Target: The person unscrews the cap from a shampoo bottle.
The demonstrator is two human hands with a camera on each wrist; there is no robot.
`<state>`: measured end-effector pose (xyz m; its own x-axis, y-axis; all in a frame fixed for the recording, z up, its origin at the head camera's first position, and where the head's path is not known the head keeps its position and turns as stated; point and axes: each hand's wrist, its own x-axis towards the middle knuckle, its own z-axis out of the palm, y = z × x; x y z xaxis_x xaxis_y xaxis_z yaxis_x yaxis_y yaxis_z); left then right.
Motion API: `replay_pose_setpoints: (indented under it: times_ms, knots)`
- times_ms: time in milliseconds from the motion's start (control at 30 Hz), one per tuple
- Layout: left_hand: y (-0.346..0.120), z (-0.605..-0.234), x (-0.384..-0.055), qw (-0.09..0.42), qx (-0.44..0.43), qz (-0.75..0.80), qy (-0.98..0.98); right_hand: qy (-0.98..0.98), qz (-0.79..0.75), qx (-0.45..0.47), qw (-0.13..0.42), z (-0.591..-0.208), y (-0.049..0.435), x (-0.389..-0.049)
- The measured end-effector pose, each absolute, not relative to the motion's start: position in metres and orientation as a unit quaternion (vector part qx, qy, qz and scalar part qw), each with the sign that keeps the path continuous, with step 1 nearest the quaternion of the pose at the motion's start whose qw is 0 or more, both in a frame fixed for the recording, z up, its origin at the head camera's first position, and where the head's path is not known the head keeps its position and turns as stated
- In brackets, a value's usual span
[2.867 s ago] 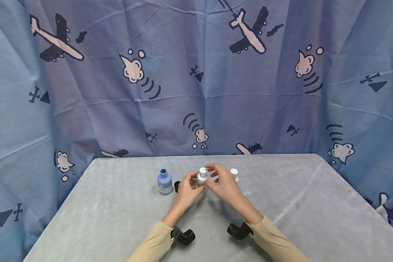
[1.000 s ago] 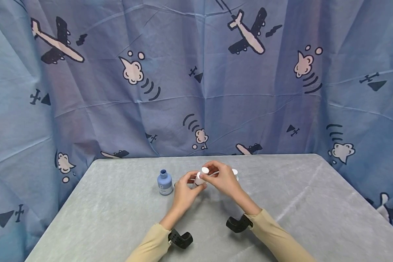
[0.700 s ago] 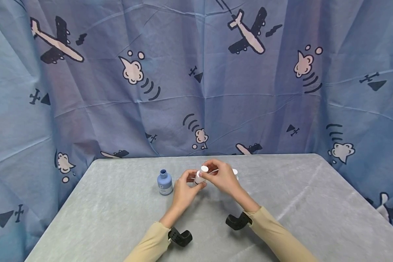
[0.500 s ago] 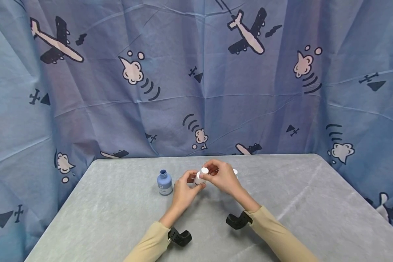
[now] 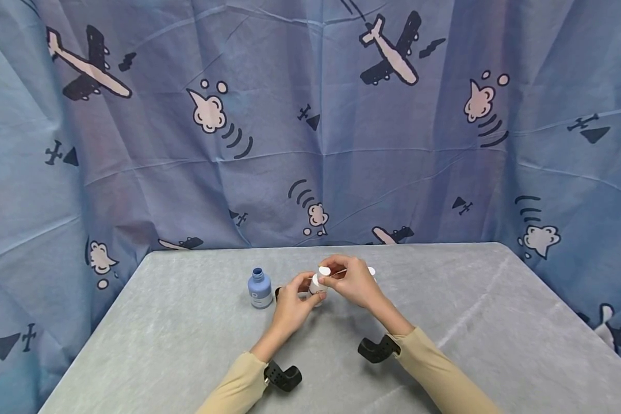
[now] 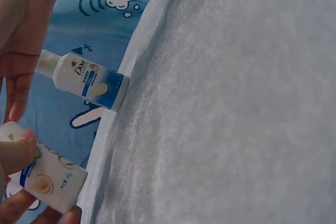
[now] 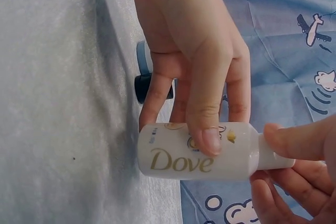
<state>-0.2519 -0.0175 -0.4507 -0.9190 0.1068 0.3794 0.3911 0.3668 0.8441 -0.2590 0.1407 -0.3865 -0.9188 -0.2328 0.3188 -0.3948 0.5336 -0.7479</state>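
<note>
Near the middle of the head view, my left hand [image 5: 290, 305] grips the body of a small white Dove bottle [image 7: 194, 163]. The right hand [image 5: 354, 284] pinches its white cap [image 7: 278, 161] between thumb and fingers. In the left wrist view the bottle [image 6: 55, 182] shows gold and blue print, with the left thumb across its upper part. The cap sits at the neck in the right wrist view, partly hidden by the right fingers. A second white Dove bottle [image 6: 97, 82], capped, stands behind the right hand; only its cap [image 5: 372, 271] shows beside that hand in the head view.
An uncapped blue bottle [image 5: 260, 292] stands left of the hands. Just beside the left hand lies a black cap [image 7: 155, 88], half hidden behind it in the head view. A pale grey cloth covers the table [image 5: 186, 345]; a blue patterned curtain [image 5: 269, 126] hangs behind.
Earlier the right fingers were spread around the bottle; since then they have come together on its cap. The bottle became tilted, and now stands straighter and slightly lower than half a second ago.
</note>
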Motion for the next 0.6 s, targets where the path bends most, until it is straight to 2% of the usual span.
replay_pose_setpoints:
  times_ms: [367, 600]
  knots:
    - [-0.0213, -0.4492, -0.25, 0.09, -0.195, -0.53, -0.82, -0.862, 0.45, 0.226, 0.062, -0.3869, 0.1448, -0.258]
    - [-0.0211, -0.4493, -0.2496, 0.141, -0.168, -0.532, -0.818, -0.852, 0.458, 0.248, 0.057, -0.387, 0.1445, -0.2577]
